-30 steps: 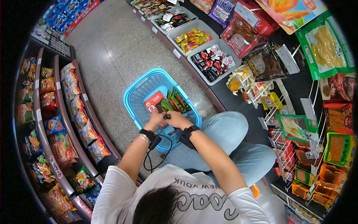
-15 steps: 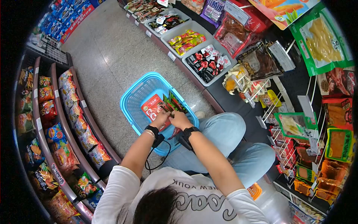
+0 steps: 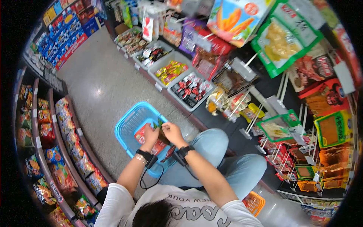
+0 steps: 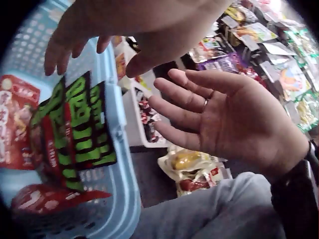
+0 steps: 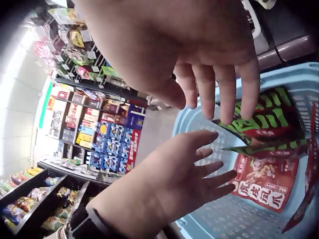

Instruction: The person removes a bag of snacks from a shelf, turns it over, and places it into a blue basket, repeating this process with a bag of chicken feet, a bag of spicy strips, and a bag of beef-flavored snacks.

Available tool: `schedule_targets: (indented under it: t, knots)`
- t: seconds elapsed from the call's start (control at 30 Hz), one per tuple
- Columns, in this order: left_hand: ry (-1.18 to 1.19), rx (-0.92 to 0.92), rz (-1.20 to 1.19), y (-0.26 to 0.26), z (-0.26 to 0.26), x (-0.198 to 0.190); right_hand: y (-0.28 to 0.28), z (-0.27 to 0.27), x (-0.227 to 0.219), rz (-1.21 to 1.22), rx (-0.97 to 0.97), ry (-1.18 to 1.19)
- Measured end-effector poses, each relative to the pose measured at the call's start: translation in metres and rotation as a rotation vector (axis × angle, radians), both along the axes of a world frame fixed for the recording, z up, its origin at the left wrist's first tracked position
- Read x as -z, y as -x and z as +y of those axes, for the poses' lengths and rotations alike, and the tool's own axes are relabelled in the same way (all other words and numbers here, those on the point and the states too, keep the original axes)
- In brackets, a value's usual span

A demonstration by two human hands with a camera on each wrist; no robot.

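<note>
A light blue basket (image 3: 126, 123) stands on the floor in front of my knees. Green-and-black snack packets (image 4: 82, 132) lean against its near wall beside a red packet (image 5: 264, 181). My left hand (image 3: 151, 133) and right hand (image 3: 172, 132) hover side by side just above the packets. In the left wrist view the right hand (image 4: 234, 119) shows an open palm with straight fingers and a ring. The left hand (image 5: 169, 184) is equally spread in the right wrist view. Neither holds anything.
Curved shelves of bagged snacks (image 3: 64, 151) run along the left. White bins of small packets (image 3: 189, 89) and hanging bags (image 3: 280, 45) fill the right side. Grey tiled floor (image 3: 98, 90) lies beyond the basket. An orange basket (image 3: 255, 202) sits behind my right leg.
Both hands have let go of the green packets and lifted off them, fingers spread. The packets stay in the basket. The head view has tilted up toward the hanging bags.
</note>
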State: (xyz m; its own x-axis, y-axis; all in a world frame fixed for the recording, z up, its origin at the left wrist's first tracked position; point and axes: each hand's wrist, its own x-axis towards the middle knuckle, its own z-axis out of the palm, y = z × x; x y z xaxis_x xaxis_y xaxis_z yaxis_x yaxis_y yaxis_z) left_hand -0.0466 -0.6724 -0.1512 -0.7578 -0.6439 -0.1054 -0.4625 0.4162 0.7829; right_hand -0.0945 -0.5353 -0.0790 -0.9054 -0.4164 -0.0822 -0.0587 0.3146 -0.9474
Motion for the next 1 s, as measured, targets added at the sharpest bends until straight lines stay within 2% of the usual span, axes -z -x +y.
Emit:
schedule_targets:
  t: [0.1, 0.13, 0.2, 0.27, 0.33, 0.37, 0.4, 0.47, 0.53, 0.67, 0.83, 0.9, 1.0]
  knots:
    - [0.069, 0.186, 0.272, 0.028, 0.029, -0.082, 0.012, 0.028, -0.06, 0.224, 0.112, 0.058]
    - [-0.072, 0.196, 0.301, 0.038, 0.042, -0.105, 0.017, 0.039, -0.076, 0.299, 0.153, 0.069]
    - [-0.08, 0.313, 0.429, 0.054, 0.069, -0.156, 0.02, 0.066, -0.118, 0.339, 0.193, 0.088]
    - [-0.137, 0.404, 0.532, 0.062, 0.098, -0.203, 0.019, 0.091, -0.152, 0.335, 0.263, 0.218]
    - [-0.301, 0.492, 0.657, 0.068, 0.131, -0.249, 0.011, 0.117, -0.204, 0.453, 0.353, 0.238]
    - [-0.364, 0.549, 0.661, 0.07, 0.146, -0.27, 0.009, 0.131, -0.219, 0.523, 0.398, 0.228]
    - [-0.429, 0.604, 0.656, 0.069, 0.161, -0.293, 0.003, 0.144, -0.241, 0.491, 0.423, 0.273]
    - [-0.47, 0.748, 0.77, 0.068, 0.189, -0.339, -0.007, 0.175, -0.285, 0.547, 0.458, 0.273]
    - [-0.514, 0.857, 0.824, 0.067, 0.212, -0.386, -0.015, 0.204, -0.326, 0.685, 0.498, 0.32]
    - [-0.58, 1.012, 0.991, 0.079, 0.251, -0.456, -0.025, 0.252, -0.405, 0.766, 0.548, 0.506]
    - [-0.675, 1.215, 1.14, 0.086, 0.286, -0.549, -0.025, 0.292, -0.494, 1.01, 0.564, 0.451]
    - [-0.687, 1.227, 1.193, 0.104, 0.3, -0.58, -0.017, 0.303, -0.525, 1.062, 0.576, 0.466]
    - [-0.765, 1.197, 1.208, 0.127, 0.318, -0.62, 0.006, 0.322, -0.56, 1.001, 0.566, 0.577]
